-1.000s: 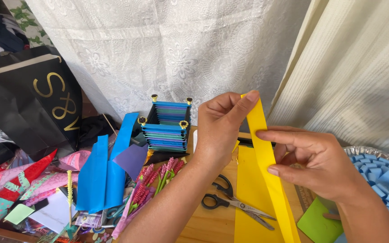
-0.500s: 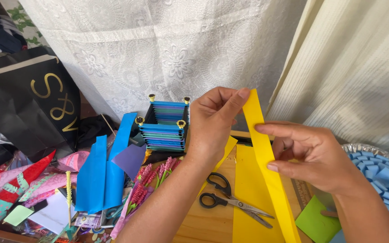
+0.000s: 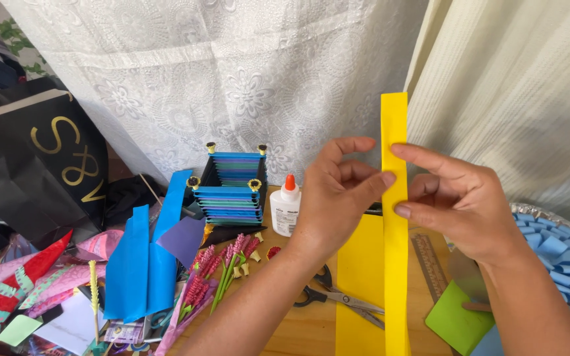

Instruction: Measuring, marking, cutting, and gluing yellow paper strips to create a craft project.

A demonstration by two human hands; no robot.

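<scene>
Closest to the camera, a long yellow paper strip (image 3: 394, 217) stands nearly upright between both hands: the left hand (image 3: 334, 194) pinches its left edge with thumb and fingertips closed on the paper, and the right hand (image 3: 460, 198) clamps the right edge at the same height, thumb below, forefinger above. The strip's top rises above the fingers; its lower end runs down out of view over a wider yellow sheet (image 3: 359, 277). Beneath, on the wooden table (image 3: 311, 329), lie black-handled scissors (image 3: 338, 296), a ruler (image 3: 430, 264) and a green paper square (image 3: 456, 320). Farther off stand a white glue bottle (image 3: 286, 207) and a blue stacked-strip box (image 3: 229, 188), with blue paper sheets (image 3: 143, 257) to the left. Behind hangs a white lace curtain (image 3: 232, 72).
</scene>
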